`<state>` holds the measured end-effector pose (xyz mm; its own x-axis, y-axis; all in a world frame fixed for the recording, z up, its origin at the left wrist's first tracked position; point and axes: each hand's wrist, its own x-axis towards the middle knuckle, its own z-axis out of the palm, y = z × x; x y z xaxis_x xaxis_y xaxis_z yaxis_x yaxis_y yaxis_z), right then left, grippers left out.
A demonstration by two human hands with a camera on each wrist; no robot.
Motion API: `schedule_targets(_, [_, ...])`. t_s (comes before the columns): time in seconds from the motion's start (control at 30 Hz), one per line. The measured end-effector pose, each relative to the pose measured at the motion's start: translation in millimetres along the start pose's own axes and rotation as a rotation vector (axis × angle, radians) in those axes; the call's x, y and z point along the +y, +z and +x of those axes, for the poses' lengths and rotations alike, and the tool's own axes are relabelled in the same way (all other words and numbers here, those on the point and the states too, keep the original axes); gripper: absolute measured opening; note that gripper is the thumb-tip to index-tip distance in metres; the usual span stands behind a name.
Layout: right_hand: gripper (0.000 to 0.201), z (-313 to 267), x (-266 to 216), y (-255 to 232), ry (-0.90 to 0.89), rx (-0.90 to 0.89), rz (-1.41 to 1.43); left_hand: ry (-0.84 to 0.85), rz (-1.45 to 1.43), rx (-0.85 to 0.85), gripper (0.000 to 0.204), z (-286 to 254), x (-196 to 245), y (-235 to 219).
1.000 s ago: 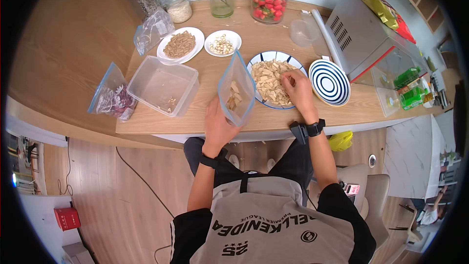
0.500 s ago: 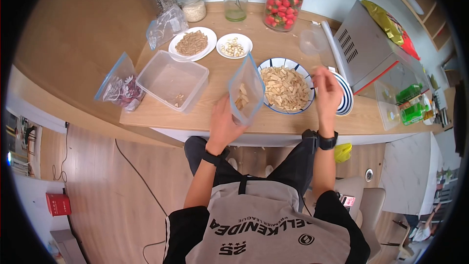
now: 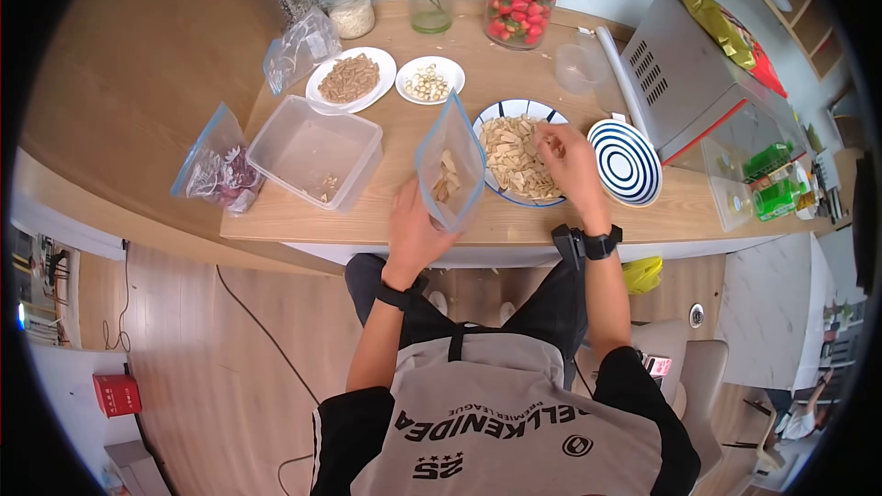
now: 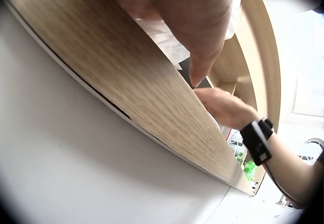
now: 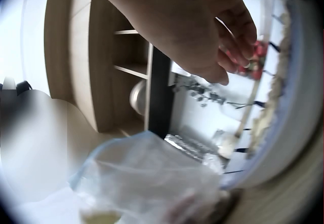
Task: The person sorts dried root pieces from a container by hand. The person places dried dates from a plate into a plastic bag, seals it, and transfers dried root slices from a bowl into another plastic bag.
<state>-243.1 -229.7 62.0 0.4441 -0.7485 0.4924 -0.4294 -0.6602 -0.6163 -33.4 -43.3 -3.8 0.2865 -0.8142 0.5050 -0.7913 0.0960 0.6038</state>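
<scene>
My left hand (image 3: 416,234) grips a zip bag (image 3: 464,184) with a blue seal from its left and lower side. The bag stands upright with its mouth spread, and a few pale dried slices (image 3: 446,176) lie inside. Beside it, a white plate with blue stripes (image 3: 497,110) carries a heap of the same slices (image 3: 514,152). Over the right part of this heap hovers my right hand (image 3: 571,165). In the right wrist view its fingers (image 5: 238,39) are loosely bent, thumb apart from them, with nothing visible between them.
A blue-ringed bowl (image 3: 625,161) sits right of the slices. On the left are a plastic tub (image 3: 303,147), a bag of dark red pieces (image 3: 220,174), and plates of brown sticks (image 3: 349,80) and pale round pieces (image 3: 428,83). Behind stands a strawberry container (image 3: 522,0).
My right hand moved right, off the heap and over the ringed bowl, then came back over the slices. My left hand keeps its grip on the zip bag.
</scene>
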Motion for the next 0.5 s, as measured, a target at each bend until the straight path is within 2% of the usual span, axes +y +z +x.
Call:
schedule_targets(0.1, [0.023, -10, 28, 14, 0.068, -0.055, -0.144, 0.014, 0.012, 0.003, 0.082, 4, 2, -1])
schedule_targets(0.2, [0.020, -12, 29, 18, -0.015, -0.029, -0.132, -0.006, -0.023, 0.003, 0.079, 5, 4, -2])
schedule_targets(0.5, [0.014, -11, 24, 16, 0.047, -0.047, -0.070, 0.027, -0.037, -0.006, 0.076, 5, 0, 2])
